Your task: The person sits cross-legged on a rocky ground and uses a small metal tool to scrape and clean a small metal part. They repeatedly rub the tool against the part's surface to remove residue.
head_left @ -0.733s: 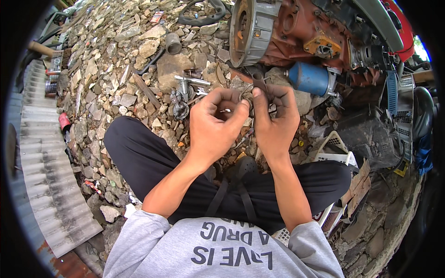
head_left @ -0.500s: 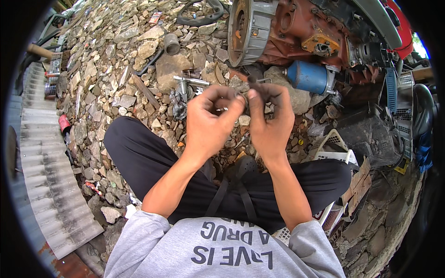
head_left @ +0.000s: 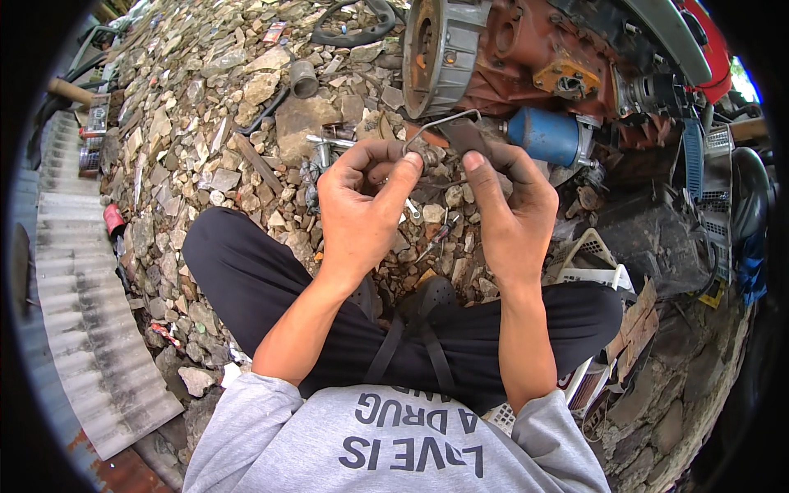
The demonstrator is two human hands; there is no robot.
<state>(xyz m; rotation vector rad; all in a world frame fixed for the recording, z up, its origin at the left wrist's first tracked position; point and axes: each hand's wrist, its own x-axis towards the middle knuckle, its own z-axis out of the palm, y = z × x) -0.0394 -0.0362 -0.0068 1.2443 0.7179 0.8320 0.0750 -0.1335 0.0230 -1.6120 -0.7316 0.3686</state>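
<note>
Above the stony ground, my left hand (head_left: pixel 362 197) pinches a thin bent metal rod (head_left: pixel 427 125) between thumb and fingers. The rod slants up and to the right, away from the fingertips. My right hand (head_left: pixel 514 205), a little apart from the left, grips a flat dark brown strip (head_left: pixel 462 138) between thumb and forefinger. Its material is unclear, and its lower end is hidden by the fingers. Just beyond my left hand, shiny metal tools (head_left: pixel 329 146) lie on the stones.
A reddish-brown engine (head_left: pixel 526 57) with a grey round housing (head_left: pixel 444 62) and a blue cylindrical filter (head_left: pixel 542 135) stands ahead on the right. A white plastic basket (head_left: pixel 596 255) and black box (head_left: pixel 653 238) sit at the right. Corrugated sheeting (head_left: pixel 78 246) runs along the left.
My hands have moved apart, the right one to the right and slightly toward me. The bent rod and the dark strip now show clearly between them.
</note>
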